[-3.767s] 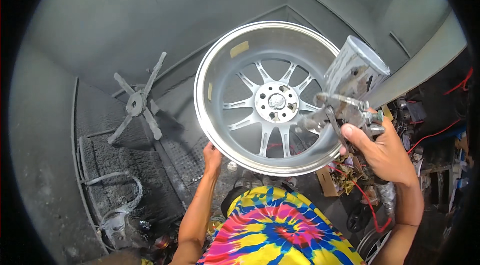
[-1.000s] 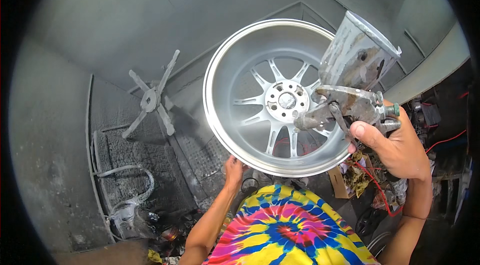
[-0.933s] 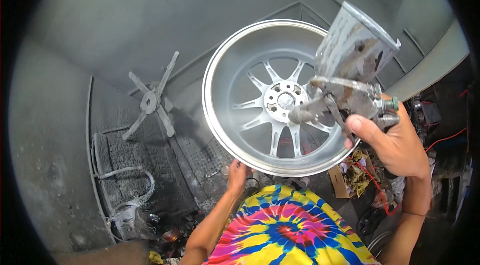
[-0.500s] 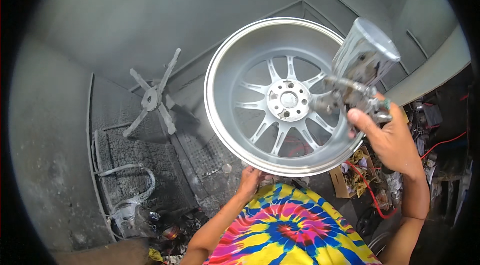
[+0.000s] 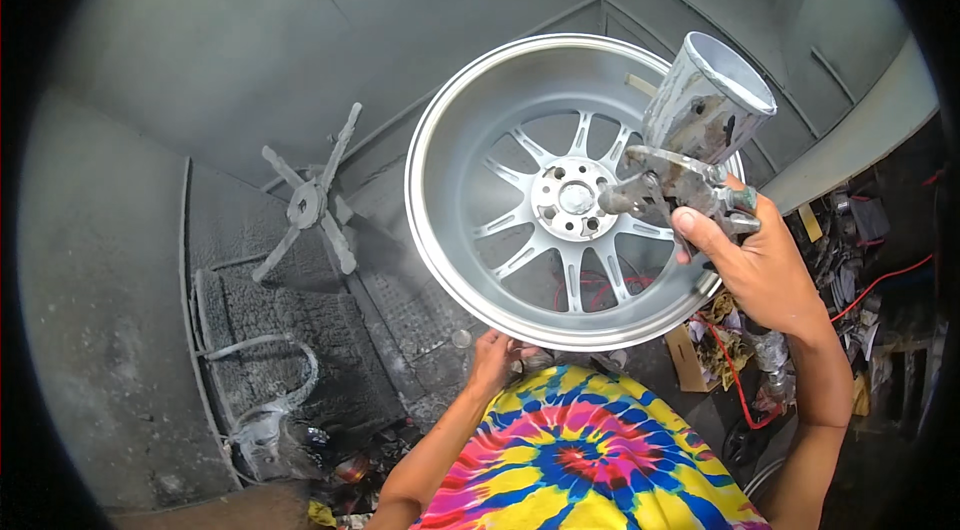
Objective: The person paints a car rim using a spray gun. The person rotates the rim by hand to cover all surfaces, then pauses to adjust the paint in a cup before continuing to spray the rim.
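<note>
A silver alloy wheel (image 5: 431,215) with paired spokes and a central hub lies face up before me, slightly tilted. My right hand (image 5: 765,265) is closed around a paint-crusted spray gun (image 5: 685,180) over the wheel's right side. The gun's nozzle points left toward the hub, and its grey-white cup (image 5: 705,100) stands tilted on top. At the wheel's near edge, my left hand (image 5: 490,362) has curled fingers just under the rim lip. The lip hides the fingertips, so what they grip cannot be seen.
A paint-coated stand with several arms (image 5: 308,205) is at the left. Below it, a curved hose (image 5: 300,360) reaches a grey-coated object near a rough panel. Grey walls (image 5: 430,0) enclose the far side. On the right lie a red hose (image 5: 745,395), a cardboard box (image 5: 688,360) and clutter.
The wheel has turned counter-clockwise, bringing a pale patch into sight inside its upper right. My right hand and the spray gun have shifted slightly left. My left hand stays at the near rim.
</note>
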`<state>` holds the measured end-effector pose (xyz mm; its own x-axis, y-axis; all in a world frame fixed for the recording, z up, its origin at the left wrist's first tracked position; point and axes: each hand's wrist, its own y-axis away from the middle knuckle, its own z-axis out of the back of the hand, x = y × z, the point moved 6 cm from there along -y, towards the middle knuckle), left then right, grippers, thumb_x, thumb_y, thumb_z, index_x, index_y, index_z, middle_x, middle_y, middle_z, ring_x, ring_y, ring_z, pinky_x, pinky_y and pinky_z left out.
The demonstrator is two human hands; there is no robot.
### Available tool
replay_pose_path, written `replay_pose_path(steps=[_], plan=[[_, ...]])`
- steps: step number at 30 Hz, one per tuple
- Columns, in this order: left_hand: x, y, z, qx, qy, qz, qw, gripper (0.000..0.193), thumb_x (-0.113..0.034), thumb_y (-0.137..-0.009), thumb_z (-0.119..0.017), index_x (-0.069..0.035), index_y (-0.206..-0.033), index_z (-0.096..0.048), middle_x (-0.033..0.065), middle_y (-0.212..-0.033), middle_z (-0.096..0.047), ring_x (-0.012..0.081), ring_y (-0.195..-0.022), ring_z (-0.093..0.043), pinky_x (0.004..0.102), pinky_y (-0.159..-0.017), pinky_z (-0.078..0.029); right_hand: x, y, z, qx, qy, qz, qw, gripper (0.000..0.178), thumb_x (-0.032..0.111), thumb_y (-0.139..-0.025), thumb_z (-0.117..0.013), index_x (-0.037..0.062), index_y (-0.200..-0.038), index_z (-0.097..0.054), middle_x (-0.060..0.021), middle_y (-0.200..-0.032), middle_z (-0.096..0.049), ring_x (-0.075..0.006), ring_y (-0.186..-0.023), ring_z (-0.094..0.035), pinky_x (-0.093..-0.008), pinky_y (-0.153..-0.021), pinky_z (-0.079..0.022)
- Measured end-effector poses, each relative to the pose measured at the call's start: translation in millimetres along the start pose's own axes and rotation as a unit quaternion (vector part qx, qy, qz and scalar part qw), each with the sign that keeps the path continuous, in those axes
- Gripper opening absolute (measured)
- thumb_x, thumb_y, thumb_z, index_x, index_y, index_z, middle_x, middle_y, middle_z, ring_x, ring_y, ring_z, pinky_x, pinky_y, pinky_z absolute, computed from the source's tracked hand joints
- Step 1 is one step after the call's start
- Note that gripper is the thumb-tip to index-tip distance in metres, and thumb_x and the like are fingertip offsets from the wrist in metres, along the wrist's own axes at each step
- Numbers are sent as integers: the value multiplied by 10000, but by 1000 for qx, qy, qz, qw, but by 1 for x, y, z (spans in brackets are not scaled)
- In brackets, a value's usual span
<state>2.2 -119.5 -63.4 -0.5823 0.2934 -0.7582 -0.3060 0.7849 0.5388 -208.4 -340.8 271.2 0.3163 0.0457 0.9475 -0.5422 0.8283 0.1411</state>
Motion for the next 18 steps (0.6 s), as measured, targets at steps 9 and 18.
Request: replay_pose_path(steps=[9, 18], plan=[[-16, -12, 15, -52, 2, -14, 999, 305, -240, -1024, -581, 29, -1157, -634, 33, -865, -657, 165, -823, -694, 355, -838, -616, -1, -6, -20, 90, -7, -19, 996, 321, 258, -995, -660, -5, -1180, -653, 6, -834, -649, -52, -718, -561, -240, -663, -474], [-10, -12, 6, -56, -58, -21, 997, 323, -259, -1024, -602, 40, -1140, -635, 96, -958, -710, 187, -838, -711, 341, -819, -607, 8, -16, 2, -34, -26, 38, 998, 254, 204, -996, -669, -11, -1131, -663, 15, -869, -662, -57, -745, -578, -232, -685, -475]])
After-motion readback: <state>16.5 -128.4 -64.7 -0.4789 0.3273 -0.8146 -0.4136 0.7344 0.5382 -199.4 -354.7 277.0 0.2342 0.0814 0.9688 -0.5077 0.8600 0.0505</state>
